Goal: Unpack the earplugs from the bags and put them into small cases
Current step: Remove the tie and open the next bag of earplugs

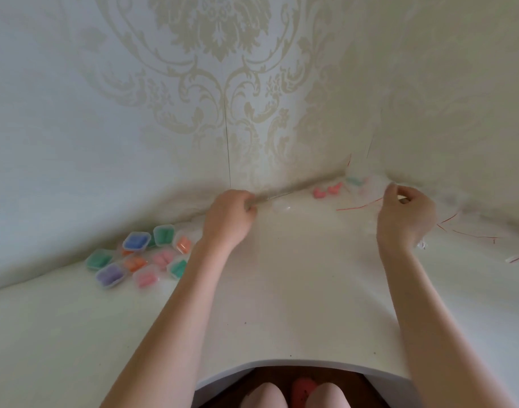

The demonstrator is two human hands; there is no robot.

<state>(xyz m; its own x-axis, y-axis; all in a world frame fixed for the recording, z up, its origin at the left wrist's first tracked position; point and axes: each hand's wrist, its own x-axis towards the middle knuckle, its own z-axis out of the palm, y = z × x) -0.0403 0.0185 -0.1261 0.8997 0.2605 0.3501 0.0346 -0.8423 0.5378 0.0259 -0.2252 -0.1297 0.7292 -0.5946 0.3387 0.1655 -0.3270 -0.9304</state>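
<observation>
My left hand (229, 219) is at the back of the white table (296, 290), fingers curled at the edge of a small clear case (281, 207); blur hides the exact grip. My right hand (405, 214) is raised at the back right, thumb and forefinger pinched on a clear plastic bag (367, 201) with a red line. Two loose pink earplugs (326, 192) lie near the wall between my hands. Beyond them a green earplug (353, 181) shows blurred inside plastic. Several filled small cases (140, 256) with blue, green, orange, pink and purple earplugs sit in a cluster at the left.
Patterned wallpaper closes the table at the back and right, forming a corner (348, 172). More crumpled clear bags with red strips (473, 234) lie at the right. My knees and the table's front edge (293, 363) are at the bottom.
</observation>
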